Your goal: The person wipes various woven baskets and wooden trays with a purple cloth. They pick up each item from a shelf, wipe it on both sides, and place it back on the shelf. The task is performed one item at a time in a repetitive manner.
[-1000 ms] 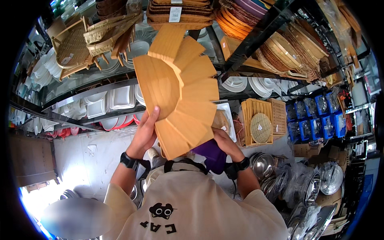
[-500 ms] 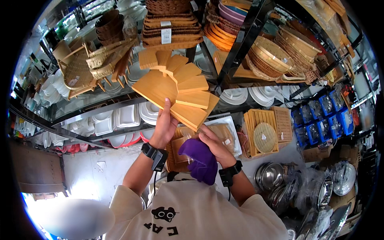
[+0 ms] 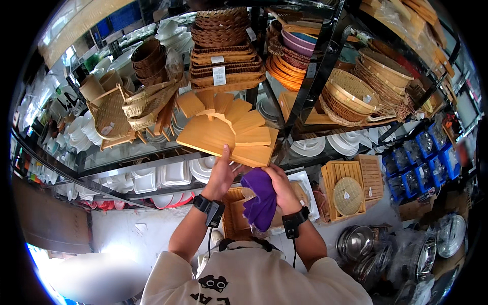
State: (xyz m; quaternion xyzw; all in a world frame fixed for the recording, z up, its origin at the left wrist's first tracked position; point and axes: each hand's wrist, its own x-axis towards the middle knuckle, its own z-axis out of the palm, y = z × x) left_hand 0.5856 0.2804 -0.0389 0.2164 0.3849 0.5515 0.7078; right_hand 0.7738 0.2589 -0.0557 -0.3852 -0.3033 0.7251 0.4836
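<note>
A light wooden stand [image 3: 206,134] with a fan of stepped slats on its flat base is held up in front of me, close to the shelf. My left hand [image 3: 219,179] grips its near edge, thumb on top and fingers underneath. A purple cloth [image 3: 262,201] hangs bunched from my right hand [image 3: 283,192], which is closed on it. The right fingertips are at the stand's near right edge; whether they press on the wood is hard to see.
Woven trays [image 3: 226,71] are stacked on the shelf beyond the stand, with bamboo baskets [image 3: 351,91] to the right. White dishes [image 3: 175,172] fill the lower shelf. On the floor are a slatted wooden crate [image 3: 330,178], blue bins [image 3: 422,157] and metal pans [image 3: 356,241].
The stand has turned so that its near edge lies more level. The purple cloth now hangs straighter below my right hand. The whole view has shifted slightly.
</note>
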